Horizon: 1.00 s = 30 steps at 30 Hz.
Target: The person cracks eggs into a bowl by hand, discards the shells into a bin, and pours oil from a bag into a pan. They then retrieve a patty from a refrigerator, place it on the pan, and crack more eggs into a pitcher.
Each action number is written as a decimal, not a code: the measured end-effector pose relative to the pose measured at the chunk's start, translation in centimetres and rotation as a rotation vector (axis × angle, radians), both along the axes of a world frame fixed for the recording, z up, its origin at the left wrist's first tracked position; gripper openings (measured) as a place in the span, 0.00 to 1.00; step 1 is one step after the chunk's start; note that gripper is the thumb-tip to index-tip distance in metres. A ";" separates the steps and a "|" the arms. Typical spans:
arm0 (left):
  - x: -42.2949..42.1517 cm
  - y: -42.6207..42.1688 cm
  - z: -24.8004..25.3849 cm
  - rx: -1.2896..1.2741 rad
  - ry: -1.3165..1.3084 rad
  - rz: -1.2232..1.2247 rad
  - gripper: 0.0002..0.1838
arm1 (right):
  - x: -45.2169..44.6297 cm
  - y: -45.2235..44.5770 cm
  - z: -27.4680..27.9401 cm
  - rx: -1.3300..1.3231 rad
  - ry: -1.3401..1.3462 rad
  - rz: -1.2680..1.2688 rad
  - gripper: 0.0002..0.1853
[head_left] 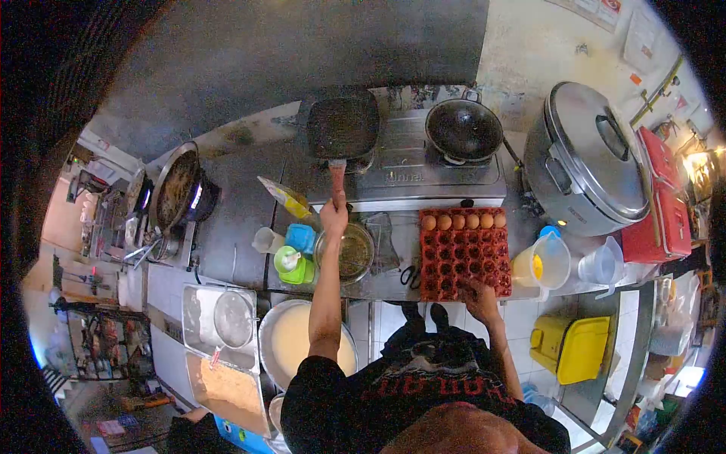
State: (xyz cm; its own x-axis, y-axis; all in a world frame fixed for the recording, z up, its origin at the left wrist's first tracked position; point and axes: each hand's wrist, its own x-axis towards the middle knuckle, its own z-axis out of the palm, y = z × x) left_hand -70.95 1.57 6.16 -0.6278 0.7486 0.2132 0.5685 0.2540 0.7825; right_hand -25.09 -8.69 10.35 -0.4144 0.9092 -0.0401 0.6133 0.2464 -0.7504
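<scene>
My left hand (334,217) is closed around the handle of a square black frying pan (342,125), which sits over the left burner of a gas stove (404,178). At the near edge of a red egg tray (463,253), my right hand (480,298) has its fingers curled over the rim. Brown eggs (460,222) fill the tray's far row, and the other cups look dark. Below my left forearm, partly hidden by it, is a metal bowl (354,253). Black-handled scissors (410,277) lie left of the tray.
A black wok (463,130) stands on the right burner. Right of it are a large rice cooker (582,166) and a jug with yellow liquid (541,265). Left stand a green container (293,265) and a blue one (300,238). A big pot of pale batter (291,340) is below.
</scene>
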 end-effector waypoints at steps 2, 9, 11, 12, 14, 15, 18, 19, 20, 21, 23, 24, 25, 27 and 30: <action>0.1 -0.8 1.4 -0.030 0.174 0.026 0.31 | -0.3 -0.1 0.4 0.076 0.018 0.005 0.15; -0.2 -2.4 1.6 -0.102 0.390 0.123 0.31 | -0.9 -0.3 0.2 -0.074 0.078 0.007 0.15; 0.1 -2.9 1.9 -0.135 0.389 0.140 0.31 | -0.8 -0.3 -0.1 -0.034 0.091 0.027 0.15; 0.1 -3.0 1.9 -0.135 0.374 0.135 0.31 | -0.9 -0.2 0.2 -0.015 0.070 0.034 0.15; 0.0 -3.1 2.1 -0.143 0.348 0.136 0.29 | -1.0 -0.1 0.9 0.023 0.024 0.047 0.15; -0.1 -3.1 2.5 -0.151 0.335 0.142 0.28 | -1.0 -0.1 0.7 0.028 0.039 0.037 0.15; -1.6 -3.1 3.0 -0.108 -0.234 0.060 0.23 | -0.8 0.0 0.3 -0.008 0.104 0.005 0.15; -2.0 -3.0 3.1 -0.080 -0.511 0.013 0.22 | -0.9 0.0 0.5 -0.053 0.140 -0.010 0.16; -2.3 -3.1 3.1 -0.084 -0.624 0.017 0.20 | -0.9 0.0 0.8 -0.099 0.177 -0.025 0.16; -1.7 -3.4 5.3 -0.088 -0.735 0.019 0.19 | -1.1 0.1 1.4 -0.068 0.146 -0.007 0.16; -1.5 -3.9 6.9 -0.099 -0.928 -0.003 0.17 | -1.2 0.3 2.3 -0.012 0.081 0.029 0.16; -1.9 -4.1 7.2 -0.102 -1.009 -0.029 0.17 | -1.2 0.3 1.8 -0.022 0.106 0.011 0.16; -2.2 -4.3 7.5 -0.106 -1.090 -0.055 0.17 | -1.2 0.3 1.0 -0.033 0.130 -0.006 0.16; -2.5 -4.7 8.4 -0.130 -1.161 -0.091 0.17 | -1.1 0.3 0.3 -0.054 0.147 -0.009 0.15; -2.2 -4.8 9.0 -0.138 -1.241 -0.144 0.17 | -1.2 0.5 0.7 -0.051 0.154 0.016 0.15</action>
